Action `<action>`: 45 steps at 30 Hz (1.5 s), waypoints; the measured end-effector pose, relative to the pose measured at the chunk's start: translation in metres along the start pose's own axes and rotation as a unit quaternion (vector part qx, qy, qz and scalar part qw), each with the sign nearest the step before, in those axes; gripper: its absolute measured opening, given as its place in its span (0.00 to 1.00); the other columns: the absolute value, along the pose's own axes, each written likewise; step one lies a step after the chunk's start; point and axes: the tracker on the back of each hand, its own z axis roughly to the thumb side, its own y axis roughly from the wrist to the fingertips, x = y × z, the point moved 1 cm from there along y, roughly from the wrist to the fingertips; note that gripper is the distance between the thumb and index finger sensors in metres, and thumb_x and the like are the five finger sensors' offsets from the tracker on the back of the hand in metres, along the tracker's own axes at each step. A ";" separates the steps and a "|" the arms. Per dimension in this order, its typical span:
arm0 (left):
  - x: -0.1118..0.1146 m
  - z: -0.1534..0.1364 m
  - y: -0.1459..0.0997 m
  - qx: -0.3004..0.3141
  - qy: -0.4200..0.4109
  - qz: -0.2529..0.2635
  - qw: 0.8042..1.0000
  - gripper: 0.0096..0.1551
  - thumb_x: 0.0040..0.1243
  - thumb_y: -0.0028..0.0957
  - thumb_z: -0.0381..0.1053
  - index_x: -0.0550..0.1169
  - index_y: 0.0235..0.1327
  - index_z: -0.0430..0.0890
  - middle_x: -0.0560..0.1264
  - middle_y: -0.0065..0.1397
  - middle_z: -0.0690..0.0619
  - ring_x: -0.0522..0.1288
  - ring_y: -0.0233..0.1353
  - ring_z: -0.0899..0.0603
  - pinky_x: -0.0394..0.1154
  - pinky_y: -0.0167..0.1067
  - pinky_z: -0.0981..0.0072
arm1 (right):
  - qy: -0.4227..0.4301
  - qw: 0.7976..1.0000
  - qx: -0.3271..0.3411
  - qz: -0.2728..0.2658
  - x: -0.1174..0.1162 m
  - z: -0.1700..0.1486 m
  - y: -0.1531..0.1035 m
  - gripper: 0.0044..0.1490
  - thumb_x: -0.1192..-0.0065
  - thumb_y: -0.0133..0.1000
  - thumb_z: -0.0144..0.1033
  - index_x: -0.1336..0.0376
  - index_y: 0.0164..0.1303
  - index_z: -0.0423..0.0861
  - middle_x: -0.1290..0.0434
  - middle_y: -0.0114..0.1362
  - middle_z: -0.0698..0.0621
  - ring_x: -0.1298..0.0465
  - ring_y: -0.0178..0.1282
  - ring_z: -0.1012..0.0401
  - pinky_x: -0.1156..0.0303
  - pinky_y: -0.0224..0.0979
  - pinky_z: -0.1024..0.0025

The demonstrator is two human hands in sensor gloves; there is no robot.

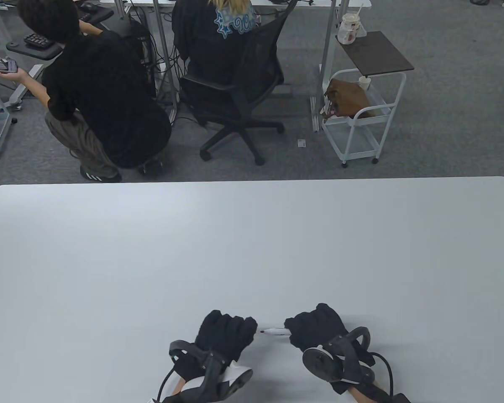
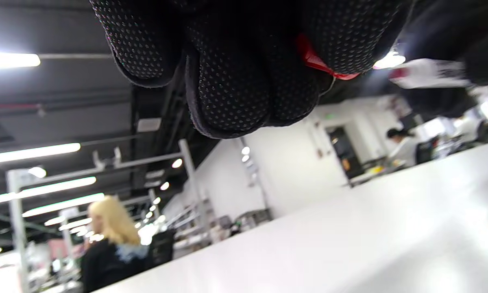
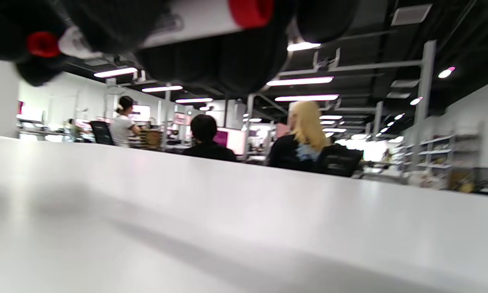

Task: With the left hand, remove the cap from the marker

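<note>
While the table view looks down on the white surface, the 2 gloved hands sit close together near its front edge with 1 marker held level between them. The right hand is fisted around the barrel, likely to anchor it while the other hand pulls. The left hand is curled into a fist just beside the marker's exposed dark tip, a small gap showing between them, which suggests the cap is already off.

From the left wrist view, the left hand's fingers are closed tight, and 1 red marker cap peeks out between them, so this hand grips the cap, held clear of the marker. The white barrel with a red tip shows blurred at upper right, clasped by the other glove.

From the right wrist view, the right hand's fingers wrap the white barrel, whose red end band sticks out past them; the red tip points toward the left hand's dark glove at the upper left corner. In all I count 2 hands, 1 marker, 1 cap.
</note>
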 end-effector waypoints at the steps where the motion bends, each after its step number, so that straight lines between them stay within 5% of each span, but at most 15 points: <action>1: 0.004 -0.014 -0.003 -0.025 -0.027 -0.007 0.999 0.23 0.55 0.54 0.63 0.76 0.62 0.62 0.83 0.56 0.65 0.85 0.56 0.57 0.74 0.68 0.56 | 0.024 0.999 -0.021 0.012 0.000 -0.011 0.000 0.28 0.39 0.48 0.51 0.31 0.59 0.62 0.24 0.62 0.56 0.21 0.58 0.59 0.34 0.79 0.51; 5: 0.011 -0.037 -0.006 -0.060 -0.070 -0.035 0.995 0.23 0.56 0.54 0.63 0.76 0.62 0.61 0.83 0.57 0.64 0.85 0.56 0.55 0.74 0.68 0.54 | 0.062 0.996 -0.055 0.021 0.002 -0.031 -0.001 0.27 0.36 0.47 0.50 0.30 0.58 0.63 0.23 0.62 0.56 0.23 0.60 0.58 0.38 0.80 0.48; 15: 0.015 -0.028 -0.004 -0.042 -0.064 -0.071 0.995 0.24 0.55 0.55 0.63 0.76 0.63 0.62 0.83 0.58 0.64 0.85 0.58 0.55 0.74 0.69 0.53 | 0.018 0.997 -0.054 0.058 -0.005 -0.024 0.001 0.27 0.35 0.46 0.52 0.29 0.58 0.65 0.22 0.62 0.59 0.24 0.57 0.59 0.42 0.82 0.46; 19: 0.015 -0.026 -0.004 -0.039 -0.068 -0.070 0.994 0.24 0.55 0.55 0.63 0.75 0.63 0.62 0.83 0.58 0.64 0.85 0.58 0.55 0.73 0.69 0.53 | -0.040 0.986 -0.059 0.148 -0.027 -0.017 0.005 0.28 0.35 0.47 0.51 0.31 0.59 0.65 0.23 0.64 0.58 0.23 0.59 0.58 0.43 0.82 0.44; 26: 0.016 -0.025 -0.004 -0.050 -0.060 -0.085 0.993 0.24 0.55 0.55 0.63 0.75 0.64 0.62 0.83 0.59 0.64 0.85 0.59 0.55 0.73 0.69 0.53 | -0.093 0.973 -0.033 0.208 -0.046 -0.005 0.007 0.29 0.33 0.46 0.50 0.31 0.60 0.66 0.24 0.66 0.59 0.22 0.60 0.58 0.41 0.82 0.45; 35: 0.015 -0.023 -0.003 -0.050 -0.060 -0.092 0.993 0.24 0.55 0.55 0.63 0.75 0.64 0.62 0.83 0.59 0.64 0.85 0.59 0.54 0.73 0.69 0.53 | -0.110 0.972 -0.031 0.207 -0.047 -0.002 0.008 0.31 0.33 0.46 0.50 0.33 0.62 0.65 0.25 0.67 0.58 0.22 0.61 0.59 0.40 0.82 0.46; 39: 0.015 -0.024 -0.003 -0.056 -0.055 -0.091 0.993 0.24 0.55 0.55 0.63 0.75 0.64 0.62 0.83 0.59 0.64 0.85 0.60 0.54 0.73 0.69 0.52 | -0.064 0.984 -0.046 0.160 -0.030 -0.011 0.005 0.33 0.36 0.46 0.54 0.35 0.65 0.65 0.26 0.69 0.57 0.23 0.63 0.59 0.41 0.82 0.46; 45: 0.018 -0.023 -0.003 -0.054 -0.050 -0.104 0.992 0.23 0.56 0.54 0.63 0.75 0.63 0.63 0.83 0.60 0.64 0.84 0.60 0.54 0.73 0.70 0.52 | 0.066 0.987 -0.078 0.123 -0.002 -0.036 0.000 0.48 0.39 0.45 0.63 0.46 0.79 0.63 0.38 0.84 0.54 0.35 0.83 0.52 0.50 0.84 0.39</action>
